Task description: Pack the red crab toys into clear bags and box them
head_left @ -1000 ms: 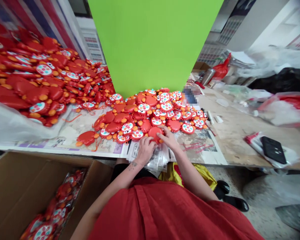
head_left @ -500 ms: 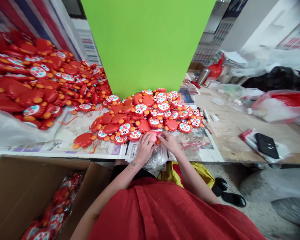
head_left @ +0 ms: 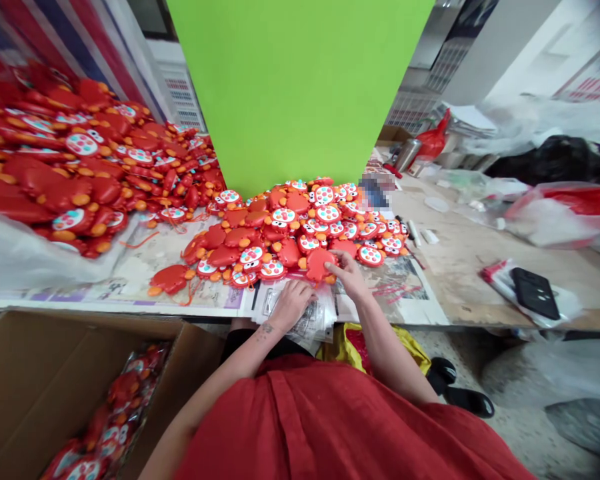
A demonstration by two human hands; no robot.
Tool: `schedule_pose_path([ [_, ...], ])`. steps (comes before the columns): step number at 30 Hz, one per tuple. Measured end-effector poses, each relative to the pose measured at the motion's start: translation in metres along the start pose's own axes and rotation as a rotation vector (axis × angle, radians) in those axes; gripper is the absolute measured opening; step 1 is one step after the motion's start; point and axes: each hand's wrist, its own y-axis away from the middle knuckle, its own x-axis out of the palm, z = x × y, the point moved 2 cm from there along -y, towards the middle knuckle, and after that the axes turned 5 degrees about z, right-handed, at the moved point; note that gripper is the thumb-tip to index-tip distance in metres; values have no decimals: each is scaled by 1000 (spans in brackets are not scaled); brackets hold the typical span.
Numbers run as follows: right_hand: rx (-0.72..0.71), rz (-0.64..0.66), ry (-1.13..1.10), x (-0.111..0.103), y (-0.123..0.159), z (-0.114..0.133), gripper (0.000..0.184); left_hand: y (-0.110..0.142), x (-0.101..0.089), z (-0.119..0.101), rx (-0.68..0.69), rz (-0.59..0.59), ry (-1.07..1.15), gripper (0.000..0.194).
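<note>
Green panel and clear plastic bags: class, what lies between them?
In the head view, a pile of red toys lies between the green panel and the bags.

The bare left hand (head_left: pixel 294 303), with dark wrist tattoo (head_left: pixel 266 331), lies back-up at lower centre; the bare right hand (head_left: pixel 349 274) grips right of centre.

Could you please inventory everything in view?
Held toy: one, red, front of centre pile
Loose toys: many, red, orange, white, centre and left
Plastic bags: several, clear, front centre
Cardboard box: one, brown, lower left
Bagged toys: several, red, inside box
Panel: one, green, behind centre
Table: one, pale brown, across middle
Phone-like device: one, black, right
Flask: one, silver, back right
Floor bag: one, yellow, lower centre
Other bags: several, mixed colours, far right
Slippers: two, black, lower right
Shirt: one, red, foreground
Left hand: one, on plastic bags
Right hand: one, holding toy
</note>
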Motion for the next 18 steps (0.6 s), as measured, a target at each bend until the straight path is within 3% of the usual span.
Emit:
schedule_pose_path([
  [2,-20,-19,-110,-3,0,5,44,-1,2,2,-19,27,39,11],
  [5,-45,-17,-234,-5,0,12,37,-1,5,8,-127,-43,165,16],
  [8,-39,-3,-308,-5,1,15,40,0,8,14,-216,-139,339,42],
  [12,-26,27,-347,0,5,19,54,0,6,15,-217,-147,431,70],
  [18,54,202,-454,21,16,24,72,-2,3,16,-186,-154,321,40],
])
